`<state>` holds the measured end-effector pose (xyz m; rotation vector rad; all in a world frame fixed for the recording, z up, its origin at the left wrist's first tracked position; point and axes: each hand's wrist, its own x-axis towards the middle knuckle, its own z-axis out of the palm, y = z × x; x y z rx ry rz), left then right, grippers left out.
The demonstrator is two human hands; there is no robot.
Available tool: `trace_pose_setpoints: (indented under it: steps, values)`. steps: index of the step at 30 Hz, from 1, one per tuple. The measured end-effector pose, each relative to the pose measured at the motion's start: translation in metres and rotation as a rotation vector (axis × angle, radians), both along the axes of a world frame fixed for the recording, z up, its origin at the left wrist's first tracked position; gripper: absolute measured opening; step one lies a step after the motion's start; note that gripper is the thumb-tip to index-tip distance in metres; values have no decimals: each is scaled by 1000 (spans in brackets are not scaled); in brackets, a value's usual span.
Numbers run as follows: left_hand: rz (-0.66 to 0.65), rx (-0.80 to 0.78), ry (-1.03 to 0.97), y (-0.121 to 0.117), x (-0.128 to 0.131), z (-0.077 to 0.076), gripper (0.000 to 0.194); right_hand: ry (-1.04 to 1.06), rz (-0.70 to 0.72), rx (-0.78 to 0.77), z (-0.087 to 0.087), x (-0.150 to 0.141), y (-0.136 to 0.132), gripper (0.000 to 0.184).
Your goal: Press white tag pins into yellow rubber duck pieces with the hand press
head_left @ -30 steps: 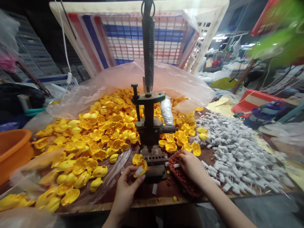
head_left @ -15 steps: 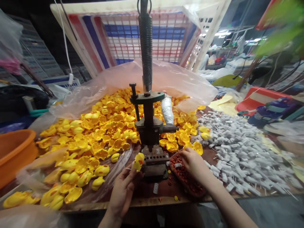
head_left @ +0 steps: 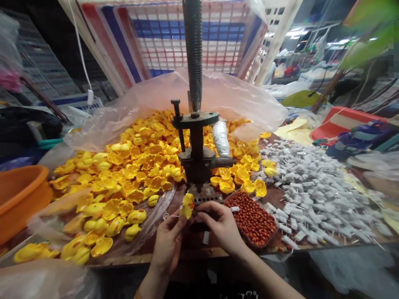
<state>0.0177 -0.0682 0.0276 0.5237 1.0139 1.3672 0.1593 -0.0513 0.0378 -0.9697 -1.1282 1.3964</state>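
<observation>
Yellow, duck-like plastic shell [head_left: 188, 205] held up just in front of the dark metal bench press [head_left: 197, 164]. Left hand [head_left: 168, 238] clamped on it, thumb against fingers; thin pale rod [head_left: 173, 216] pokes out leftward. Right hand [head_left: 222, 230]: fingertips drawn together at the shell's right side; cannot tell whether they pinch anything.

Risks, my judgement: smooth, curved wall could twist out of the left grip if pushed off-centre. Anything small between the right fingertips could drop in front of the press. Right forearm lies near the clear plastic tray [head_left: 270, 240]; a knock could spill it.

Materials: tray, right of the press, full of glossy round red beads [head_left: 255, 224]. Farther right, matt heap of grey-white rectangular blocks [head_left: 314, 199], some with thin pins. Left of and behind the press, heap of hollow yellow shells [head_left: 134, 166], shiny inside. Behind that, crumpled translucent plastic sheeting [head_left: 218, 89].
</observation>
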Motion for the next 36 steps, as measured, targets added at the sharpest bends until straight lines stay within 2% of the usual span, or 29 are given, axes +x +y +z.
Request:
trace_pose_setpoints:
  steps: [4,8,14,20,23,26,28,29,32,34,36]
  values:
    - [-18,-3,1,-1,1,-2,34,197,9,-178,1,0,-1,23]
    - [-33,6,39,0,0,-2,32,235,-18,-256,-1,-1,0,29]
    - [-87,-12,6,3,-6,-2,32,93,4,-232,2,2,2,24]
    - [-200,-57,-8,4,-11,3,34,99,112,-288,6,6,7,28]
    - [-230,-91,-37,3,-12,4,35,52,121,-244,4,8,6,24]
    - [-224,-85,-9,4,-13,2,35,-81,92,-133,1,10,7,17]
    - [-228,-43,61,9,-15,-1,33,-245,33,26,-4,10,12,8]
    - [-228,-13,115,14,-15,-3,33,-351,-14,124,-7,10,17,3]
    - [-221,122,381,36,-16,-12,37,-717,-131,330,-22,8,33,9]
    - [-220,234,609,53,-15,-18,36,-898,-156,315,-30,12,47,12]
    - [-250,326,796,66,-15,-20,34,-900,-216,250,-30,24,65,12]
